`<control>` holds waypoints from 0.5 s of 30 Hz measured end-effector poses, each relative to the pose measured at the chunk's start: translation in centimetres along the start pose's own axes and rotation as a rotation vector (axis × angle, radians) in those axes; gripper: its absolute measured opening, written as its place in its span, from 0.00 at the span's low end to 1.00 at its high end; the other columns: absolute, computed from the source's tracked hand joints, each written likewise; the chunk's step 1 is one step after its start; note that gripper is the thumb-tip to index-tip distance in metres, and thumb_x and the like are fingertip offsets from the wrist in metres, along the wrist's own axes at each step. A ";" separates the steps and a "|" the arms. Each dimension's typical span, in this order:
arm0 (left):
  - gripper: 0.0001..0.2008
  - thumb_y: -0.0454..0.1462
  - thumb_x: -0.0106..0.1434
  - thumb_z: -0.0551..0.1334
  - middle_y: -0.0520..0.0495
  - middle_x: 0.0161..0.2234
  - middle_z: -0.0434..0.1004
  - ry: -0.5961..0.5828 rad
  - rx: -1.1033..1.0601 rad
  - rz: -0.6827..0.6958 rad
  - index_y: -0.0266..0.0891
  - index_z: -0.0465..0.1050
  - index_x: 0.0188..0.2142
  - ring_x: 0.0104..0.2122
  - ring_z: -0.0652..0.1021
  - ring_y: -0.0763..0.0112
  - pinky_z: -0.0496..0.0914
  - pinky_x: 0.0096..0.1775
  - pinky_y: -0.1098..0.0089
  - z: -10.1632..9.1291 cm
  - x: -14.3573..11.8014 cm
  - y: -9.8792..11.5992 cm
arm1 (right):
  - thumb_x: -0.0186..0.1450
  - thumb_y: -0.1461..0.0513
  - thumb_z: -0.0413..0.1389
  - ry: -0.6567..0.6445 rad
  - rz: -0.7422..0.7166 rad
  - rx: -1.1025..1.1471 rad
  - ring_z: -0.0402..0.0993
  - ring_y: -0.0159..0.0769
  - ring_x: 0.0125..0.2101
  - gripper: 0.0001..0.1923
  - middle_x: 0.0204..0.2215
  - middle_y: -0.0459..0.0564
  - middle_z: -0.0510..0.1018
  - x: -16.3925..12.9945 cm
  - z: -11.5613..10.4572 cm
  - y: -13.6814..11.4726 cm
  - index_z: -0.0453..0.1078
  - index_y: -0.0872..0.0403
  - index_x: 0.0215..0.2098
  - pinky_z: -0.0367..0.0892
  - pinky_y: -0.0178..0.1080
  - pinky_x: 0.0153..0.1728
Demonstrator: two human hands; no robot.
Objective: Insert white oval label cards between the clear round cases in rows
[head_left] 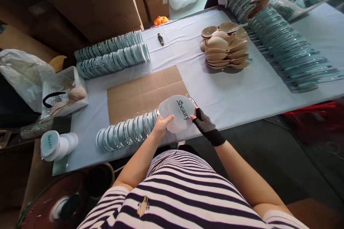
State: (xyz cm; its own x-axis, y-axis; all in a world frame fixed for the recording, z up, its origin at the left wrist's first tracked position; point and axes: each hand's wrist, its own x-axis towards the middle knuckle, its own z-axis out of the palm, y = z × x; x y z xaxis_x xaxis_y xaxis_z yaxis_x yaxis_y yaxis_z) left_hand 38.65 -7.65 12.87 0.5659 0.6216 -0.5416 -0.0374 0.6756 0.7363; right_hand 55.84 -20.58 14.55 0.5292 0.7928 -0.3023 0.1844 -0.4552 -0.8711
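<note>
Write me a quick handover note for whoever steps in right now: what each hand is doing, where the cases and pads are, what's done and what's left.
Left hand: bare, gripping the white round case marked "beauty" at its lower left edge.
Right hand: in a black mesh glove, holding the case's right edge.
Case sits at the end of the near row of cases by the cardboard sheet.
Done: two more rows far left.
Left: stack of beige pads mid-table; a co-worker's hands handle the long row on the right.

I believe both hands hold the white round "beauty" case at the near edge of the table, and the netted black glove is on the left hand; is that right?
Not quite: the head view shows the netted black glove on the right hand; the left hand is bare. Both do hold the white round case at the table's near edge.
</note>
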 end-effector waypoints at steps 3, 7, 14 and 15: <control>0.25 0.44 0.46 0.76 0.38 0.43 0.82 0.045 0.013 0.058 0.35 0.80 0.42 0.45 0.80 0.54 0.72 0.51 0.57 -0.6 0.2 -0.3 | 0.64 0.53 0.53 0.169 -0.181 -0.191 0.65 0.49 0.61 0.34 0.62 0.58 0.67 -2.3 2.3 -0.8 0.58 0.53 0.67 0.64 0.54 0.59; 0.26 0.44 0.43 0.77 0.40 0.40 0.83 0.063 0.009 0.061 0.35 0.80 0.40 0.42 0.81 0.54 0.73 0.49 0.57 -1.3 0.1 -1.0 | 0.64 0.50 0.52 0.191 -0.195 -0.109 0.76 0.46 0.48 0.23 0.47 0.59 0.79 -4.0 6.5 -1.7 0.73 0.54 0.50 0.72 0.48 0.50; 0.24 0.36 0.50 0.73 0.45 0.41 0.83 0.114 -0.197 -0.117 0.38 0.76 0.48 0.43 0.82 0.60 0.74 0.49 0.62 -3.4 1.9 -0.8 | 0.62 0.46 0.51 0.722 0.288 0.019 0.77 0.43 0.34 0.28 0.44 0.62 0.79 -4.6 2.3 1.4 0.67 0.58 0.51 0.72 0.42 0.32; 0.23 0.34 0.53 0.72 0.45 0.42 0.83 0.117 -0.247 -0.128 0.38 0.75 0.49 0.44 0.81 0.61 0.74 0.50 0.62 -3.0 2.8 -0.4 | 0.63 0.47 0.51 0.726 0.297 -0.136 0.77 0.45 0.38 0.29 0.46 0.63 0.78 -5.3 0.8 2.0 0.65 0.58 0.54 0.71 0.43 0.35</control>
State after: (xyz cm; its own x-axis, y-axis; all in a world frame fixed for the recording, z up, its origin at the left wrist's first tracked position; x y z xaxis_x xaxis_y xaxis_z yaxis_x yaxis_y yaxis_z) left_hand 37.77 -4.96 9.80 0.4804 0.5571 -0.6774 -0.1797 0.8185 0.5457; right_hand 52.70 -25.33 14.11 0.9711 0.1890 -0.1460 0.0251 -0.6886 -0.7247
